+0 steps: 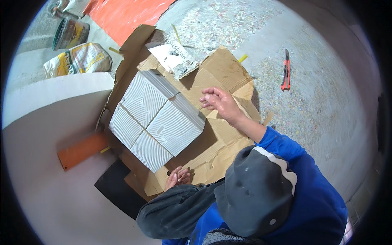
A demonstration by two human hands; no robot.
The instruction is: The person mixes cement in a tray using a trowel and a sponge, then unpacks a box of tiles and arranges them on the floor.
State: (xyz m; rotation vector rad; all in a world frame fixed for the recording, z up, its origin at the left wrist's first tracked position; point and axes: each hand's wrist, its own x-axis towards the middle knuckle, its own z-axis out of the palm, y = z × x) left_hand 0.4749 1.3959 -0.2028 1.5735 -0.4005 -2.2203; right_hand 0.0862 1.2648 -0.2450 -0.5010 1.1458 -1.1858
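A stack of pale grey square tiles (pixel 143 96) with curved ridged lines on top sits on opened cardboard (pixel 220 71). Thin gaps split the top into several squares, and layered edges show on the right side. My right hand (pixel 218 104), at the end of a blue sleeve, hovers right of the stack with loosely bent fingers apart and nothing in them. Below the stack's lower corner is my left hand (pixel 179 177), fingers loosely curled and apart, seemingly holding nothing. Dark grey cloth hides its wrist. A torn white printed piece (pixel 173 57) lies at the cardboard's far side.
A red and black utility knife (pixel 287 71) lies on the speckled floor at right. A bucket (pixel 71 33) and a filled bag (pixel 79 60) stand far left. Orange sheeting (pixel 128 14) covers floor at the back. A white wall (pixel 53 122) and an orange-brown piece (pixel 81 150) border the left.
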